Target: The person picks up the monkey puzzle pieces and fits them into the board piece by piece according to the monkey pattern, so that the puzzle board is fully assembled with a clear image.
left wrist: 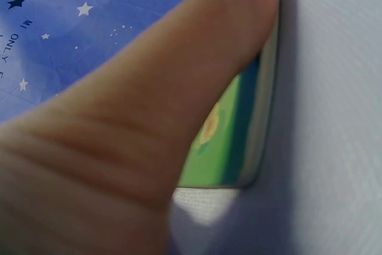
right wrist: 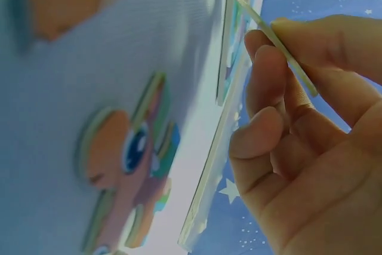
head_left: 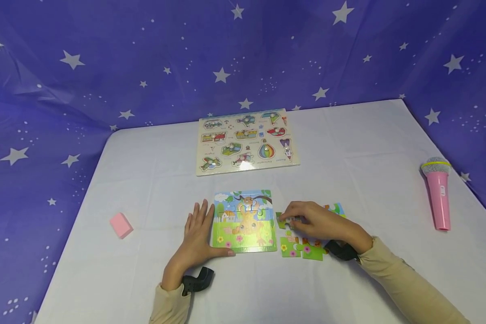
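Observation:
A square puzzle board [head_left: 245,240] with a giraffe-like animal picture lies in front of me. My left hand [head_left: 196,236] rests along its left side, fingers straight, the thumb [left wrist: 197,46] on its near edge. Just right of the board, my right hand [head_left: 316,220] pinches a thin puzzle piece [right wrist: 289,61] between thumb and fingers. The piece is held edge-on in the right wrist view and raised off the cloth. Below that hand lie loose puzzle pieces [head_left: 290,248], green with flowers; one with a printed eye [right wrist: 122,159] shows close up. The hand partly covers several pieces.
Behind the board lies a larger vehicle peg puzzle [head_left: 204,168]. A pink block [head_left: 121,225] is on the left, and a pink toy microphone [head_left: 439,198] lies at the far right. White cloth [head_left: 146,180] covers the table; a starry blue backdrop [head_left: 186,67] surrounds it.

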{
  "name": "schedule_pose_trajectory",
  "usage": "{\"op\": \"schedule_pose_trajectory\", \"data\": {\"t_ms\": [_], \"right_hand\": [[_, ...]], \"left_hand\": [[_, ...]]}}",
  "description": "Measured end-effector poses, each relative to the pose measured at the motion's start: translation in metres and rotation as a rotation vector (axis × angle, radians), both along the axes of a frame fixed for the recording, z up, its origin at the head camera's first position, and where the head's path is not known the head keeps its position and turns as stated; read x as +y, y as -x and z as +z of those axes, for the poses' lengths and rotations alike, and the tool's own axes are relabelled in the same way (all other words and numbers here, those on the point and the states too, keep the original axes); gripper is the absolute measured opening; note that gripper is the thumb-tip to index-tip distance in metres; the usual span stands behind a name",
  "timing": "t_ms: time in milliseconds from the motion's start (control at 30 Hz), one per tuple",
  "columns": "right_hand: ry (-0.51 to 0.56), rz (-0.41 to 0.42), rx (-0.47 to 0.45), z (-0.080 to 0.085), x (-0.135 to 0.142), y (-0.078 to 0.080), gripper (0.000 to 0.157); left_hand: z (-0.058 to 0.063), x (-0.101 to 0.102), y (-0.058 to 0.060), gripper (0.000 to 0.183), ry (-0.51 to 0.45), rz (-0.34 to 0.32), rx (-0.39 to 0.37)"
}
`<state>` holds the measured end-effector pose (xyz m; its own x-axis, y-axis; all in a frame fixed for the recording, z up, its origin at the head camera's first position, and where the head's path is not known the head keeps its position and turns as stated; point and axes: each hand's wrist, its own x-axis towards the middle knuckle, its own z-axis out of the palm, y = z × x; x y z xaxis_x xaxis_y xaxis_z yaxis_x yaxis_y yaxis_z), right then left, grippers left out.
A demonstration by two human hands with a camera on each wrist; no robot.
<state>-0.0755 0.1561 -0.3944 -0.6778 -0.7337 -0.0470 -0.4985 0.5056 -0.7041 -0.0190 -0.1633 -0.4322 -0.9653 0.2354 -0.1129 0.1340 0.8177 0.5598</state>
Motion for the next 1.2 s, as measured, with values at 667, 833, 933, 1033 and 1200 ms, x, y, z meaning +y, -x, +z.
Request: {"op": "schedule_pose_trajectory", "data": {"t_ms": [667, 833, 933, 1033, 1200], "right_hand": [[0.012, 0.012, 0.034, 0.009, -0.062, 0.029, 0.022], [-0.018, 0.039, -0.001, 0.004, -0.090, 0.038, 0.021], [-0.047, 0.043, -0.036, 0.000, -0.106, 0.041, 0.021], [-0.081, 0.052, -0.051, 0.000, -0.119, 0.041, 0.021], [-0.123, 0.052, -0.014, 0.005, -0.130, 0.041, 0.025]], "left_hand": [[0.002, -0.001, 0.002, 0.125, 0.002, -0.002, -0.031], [0.001, -0.002, 0.002, 0.126, 0.008, -0.013, -0.023], [0.000, -0.002, 0.002, 0.125, 0.004, -0.017, -0.020], [0.001, -0.002, 0.002, 0.125, 0.001, -0.017, -0.018], [0.001, -0.002, 0.001, 0.125, 0.002, -0.017, -0.007]]}}
